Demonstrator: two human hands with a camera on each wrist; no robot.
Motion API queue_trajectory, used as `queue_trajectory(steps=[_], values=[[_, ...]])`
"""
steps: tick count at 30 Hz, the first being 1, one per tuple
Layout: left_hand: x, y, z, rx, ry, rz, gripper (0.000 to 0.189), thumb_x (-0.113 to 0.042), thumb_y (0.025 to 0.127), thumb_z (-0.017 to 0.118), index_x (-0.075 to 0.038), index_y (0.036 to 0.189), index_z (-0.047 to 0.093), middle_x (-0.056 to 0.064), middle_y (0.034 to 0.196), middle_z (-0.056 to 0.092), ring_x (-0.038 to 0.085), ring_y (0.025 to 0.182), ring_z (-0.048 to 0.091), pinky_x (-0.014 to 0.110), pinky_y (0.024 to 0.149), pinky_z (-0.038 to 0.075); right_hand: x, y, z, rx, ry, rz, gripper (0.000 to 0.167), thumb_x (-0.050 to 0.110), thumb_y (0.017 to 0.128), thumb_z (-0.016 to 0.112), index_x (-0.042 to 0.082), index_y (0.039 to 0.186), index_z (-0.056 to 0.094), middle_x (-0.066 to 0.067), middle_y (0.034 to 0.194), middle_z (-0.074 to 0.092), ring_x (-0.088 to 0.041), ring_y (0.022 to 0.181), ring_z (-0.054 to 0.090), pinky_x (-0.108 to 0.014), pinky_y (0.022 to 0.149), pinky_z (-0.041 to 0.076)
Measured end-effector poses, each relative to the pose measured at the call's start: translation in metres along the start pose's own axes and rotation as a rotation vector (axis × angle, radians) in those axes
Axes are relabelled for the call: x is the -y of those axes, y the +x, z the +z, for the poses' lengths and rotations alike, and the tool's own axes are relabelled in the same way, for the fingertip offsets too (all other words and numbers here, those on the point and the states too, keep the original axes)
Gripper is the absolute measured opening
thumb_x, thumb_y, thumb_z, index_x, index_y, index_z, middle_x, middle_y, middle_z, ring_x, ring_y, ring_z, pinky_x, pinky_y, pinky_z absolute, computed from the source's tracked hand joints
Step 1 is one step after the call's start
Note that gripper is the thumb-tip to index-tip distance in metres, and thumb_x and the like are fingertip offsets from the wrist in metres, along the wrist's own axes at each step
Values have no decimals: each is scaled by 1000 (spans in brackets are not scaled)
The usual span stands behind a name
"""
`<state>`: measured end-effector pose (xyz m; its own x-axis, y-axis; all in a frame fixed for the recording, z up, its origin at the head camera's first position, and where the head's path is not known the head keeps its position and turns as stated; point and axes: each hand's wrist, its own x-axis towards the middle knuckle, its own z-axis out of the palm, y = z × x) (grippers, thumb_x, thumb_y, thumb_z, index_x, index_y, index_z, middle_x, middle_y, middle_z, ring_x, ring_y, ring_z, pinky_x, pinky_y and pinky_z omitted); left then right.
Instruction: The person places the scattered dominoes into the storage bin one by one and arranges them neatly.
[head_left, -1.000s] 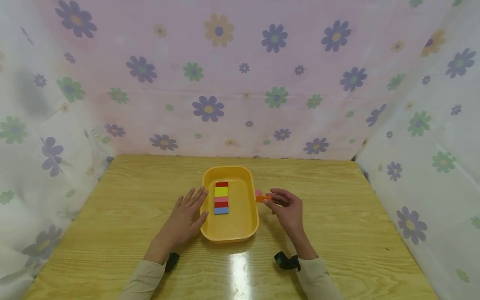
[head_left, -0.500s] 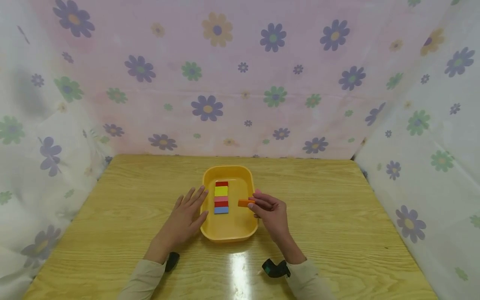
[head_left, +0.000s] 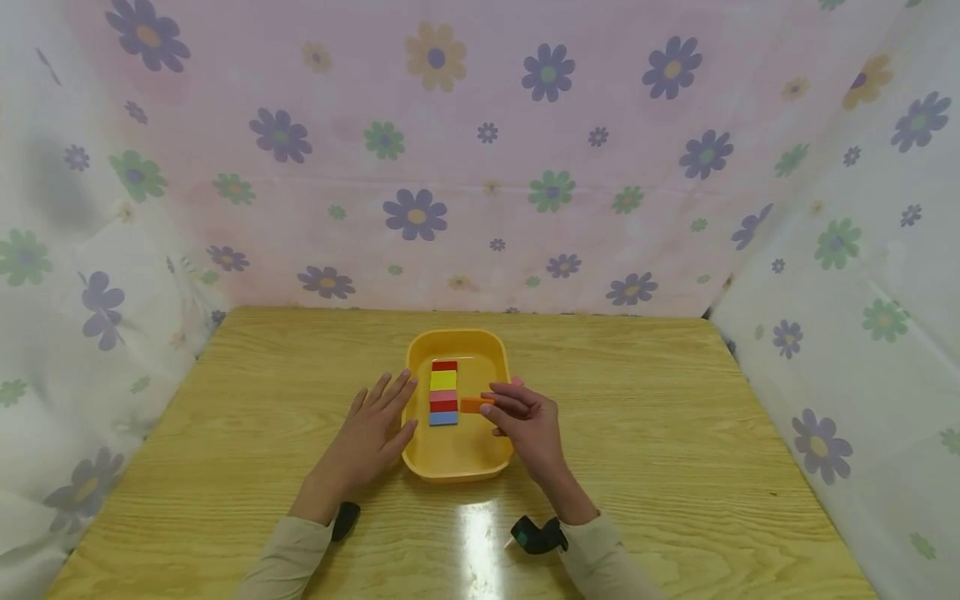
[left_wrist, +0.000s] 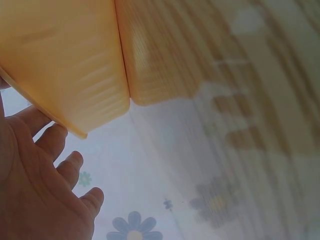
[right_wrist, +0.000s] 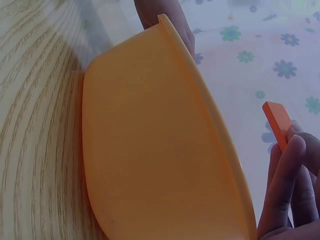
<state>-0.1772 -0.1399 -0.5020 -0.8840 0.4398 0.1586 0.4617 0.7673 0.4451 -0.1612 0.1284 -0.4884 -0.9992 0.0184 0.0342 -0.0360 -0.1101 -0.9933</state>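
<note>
A yellow plastic tray stands on the wooden table. In its left half, several flat blocks lie in a column: a red block farthest, then a yellow block, a pink block, another red block and a blue block nearest. My left hand rests on the tray's left rim, fingers straight and spread. Over the tray, my right hand pinches an orange block between thumb and fingers. In the head view its free end is beside the column, near the pink and red blocks.
A small pink piece shows just outside the tray's right rim, partly hidden by the right hand. Black wrist-worn devices, such as the one at the right wrist, hang low over the table. Flowered cloth encloses the back and sides.
My right hand has carried the orange block leftward, from outside the right rim to over the tray and close beside the column. My left hand has stayed on the left rim.
</note>
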Motion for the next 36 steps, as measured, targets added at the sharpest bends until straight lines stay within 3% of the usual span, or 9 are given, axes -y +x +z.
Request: queue_trajectory(steps=[17,23,30,36], values=[[-2,2,-2,1,30,4,66,-37,104,56,-11,160,33,7,168,26,37,156,19,66,122,13,3,2,11,-19,0,-36,29,-1,89,75,-2,118,72,-16,109,77,-13,86,76,-29,69,63],[-2,2,-1,-4,47,6,65,-37,104,56,-11,160,34,7,168,27,37,155,20,67,121,14,2,9,22,54,-125,-15,33,4,87,79,-1,120,72,-21,106,76,-20,84,77,-31,67,63],[0,1,1,-12,49,12,64,-37,104,55,-11,159,36,6,168,26,37,155,20,68,121,15,0,15,32,104,-268,-2,42,3,85,81,-9,123,67,-24,98,75,-36,81,76,-35,63,63],[0,1,2,-16,39,16,64,-36,104,56,-11,159,35,5,168,26,37,155,20,67,121,14,1,19,40,131,-391,75,43,1,82,81,-12,121,66,-18,88,74,-29,68,75,-33,59,62]])
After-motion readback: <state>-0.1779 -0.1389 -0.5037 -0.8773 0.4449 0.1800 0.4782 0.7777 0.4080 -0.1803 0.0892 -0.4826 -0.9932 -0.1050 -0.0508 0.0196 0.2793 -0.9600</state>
